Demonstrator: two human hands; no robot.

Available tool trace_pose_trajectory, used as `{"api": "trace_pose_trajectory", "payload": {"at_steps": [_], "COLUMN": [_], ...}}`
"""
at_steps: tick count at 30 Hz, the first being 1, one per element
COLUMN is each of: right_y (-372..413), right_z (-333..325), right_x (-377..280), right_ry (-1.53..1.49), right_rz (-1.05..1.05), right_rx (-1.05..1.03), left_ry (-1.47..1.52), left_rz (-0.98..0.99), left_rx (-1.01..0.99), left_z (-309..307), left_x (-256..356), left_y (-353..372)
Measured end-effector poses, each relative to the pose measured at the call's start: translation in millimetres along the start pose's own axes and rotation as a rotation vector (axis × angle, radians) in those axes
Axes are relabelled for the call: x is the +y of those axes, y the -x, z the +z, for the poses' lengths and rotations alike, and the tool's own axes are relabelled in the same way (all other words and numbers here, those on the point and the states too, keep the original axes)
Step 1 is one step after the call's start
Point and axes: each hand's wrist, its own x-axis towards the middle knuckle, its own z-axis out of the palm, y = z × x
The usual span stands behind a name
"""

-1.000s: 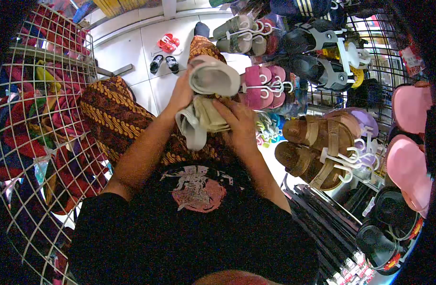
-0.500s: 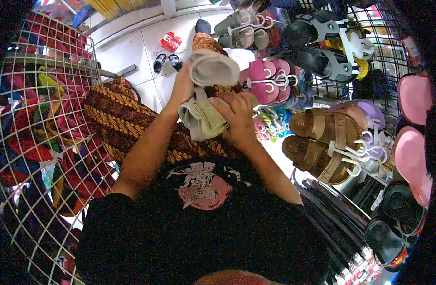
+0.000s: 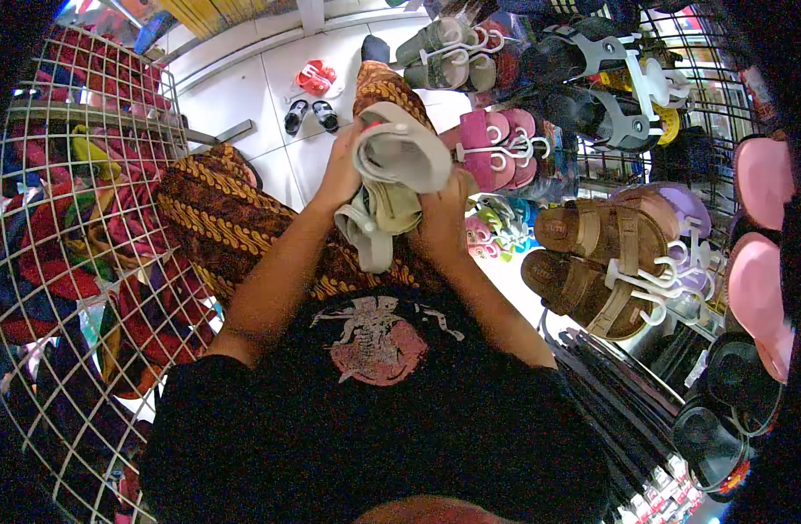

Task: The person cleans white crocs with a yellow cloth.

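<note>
A pale grey-beige sandal point(image 3: 427, 162) with looped straps is held up in front of my legs. My left hand point(image 3: 341, 170) is closed around its left side, with the fingertips partly hidden. Below it hangs a second strapped piece of the same colour, probably the other sandal point(image 3: 376, 253). Between the two sits a khaki cloth-like piece point(image 3: 395, 208), bunched up. My right hand point(image 3: 442, 214) closes on the right side of this khaki piece, its fingers partly covered by the upper sandal.
To the left stands a wire basket point(image 3: 95, 227) full of colourful fabric. On the right hang brown sandals point(image 3: 584, 253), magenta sandals point(image 3: 488, 157) and pink sandals point(image 3: 754, 279) on white hangers. Small red shoes point(image 3: 315, 79) and black shoes point(image 3: 311, 115) lie on the tiled floor point(image 3: 234, 96).
The upper sandal has tipped and come down a little, nearer my right hand. The khaki piece has turned and is now more covered, while the lower strapped piece shows more.
</note>
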Motion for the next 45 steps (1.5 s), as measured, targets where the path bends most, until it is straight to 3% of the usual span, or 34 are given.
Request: {"api": "trace_pose_trajectory", "payload": {"at_steps": [1, 2, 5, 6, 9, 11, 14, 17, 18, 21, 25, 29, 30, 33, 34, 37, 38, 41, 42, 45], "right_y": [0, 0, -6, -5, 1, 4, -8, -6, -3, 4, -2, 5, 5, 3, -1, -3, -3, 10, 10, -5], "right_z": [-4, -7, -14, -10, 4, 6, -5, -6, 0, 9, -5, 4, 6, 4, -3, -5, -3, 15, 14, -6], "right_x": [2, 2, -7, -5, 3, 3, 0, -2, 0, 5, 0, 9, 9, 8, 3, 1, 2, 15, 14, 3], "right_ry": [0.018, 0.037, -0.070, -0.037, 0.052, 0.099, -0.022, -0.031, -0.046, -0.033, -0.010, 0.058, 0.068, 0.049, 0.007, -0.044, -0.048, 0.052, 0.053, -0.058], "right_rz": [-0.025, -0.050, -0.022, -0.017, 0.034, 0.115, 0.016, 0.024, 0.087, 0.161, 0.011, -0.020, -0.018, 0.002, 0.017, 0.020, 0.015, 0.073, 0.076, 0.006], "right_rx": [-0.049, -0.099, -0.033, -0.013, -0.009, -0.081, -0.022, -0.012, -0.006, -0.028, -0.044, -0.002, 0.010, 0.011, -0.012, -0.022, -0.015, -0.026, -0.034, -0.032], "left_ry": [0.062, -0.079, -0.083, -0.120, -0.366, -0.309, -0.199, -0.243, -0.323, -0.384, -0.314, -0.298, -0.286, -0.259, -0.228, -0.085, -0.403, -0.177, -0.412, -0.109], "left_rz": [-0.016, 0.027, 0.073, 0.011, 0.210, 0.195, 0.111, 0.164, 0.072, 0.148, 0.096, 0.061, 0.211, 0.129, 0.188, 0.029, 0.087, 0.122, 0.174, 0.026], "left_rx": [-0.010, 0.045, 0.104, 0.083, -0.054, 0.005, 0.098, 0.087, 0.084, -0.010, 0.162, 0.074, 0.001, 0.059, 0.102, 0.165, 0.060, 0.016, 0.088, 0.134], "left_z": [1, 0, 4, 4, 1, 0, -8, 3, 3, -7, -1, -7, 5, -7, 8, 10, -12, -6, 4, 7], "left_x": [3, 6, 22, 25, 8, 7, -5, 19, 18, -1, 26, 6, 20, 1, 24, 38, 17, -2, 22, 45], "left_y": [1, 4, 0, 1, 4, 2, -8, 1, 5, 1, -1, -1, 8, -4, 3, 1, -6, 0, 4, -1]}}
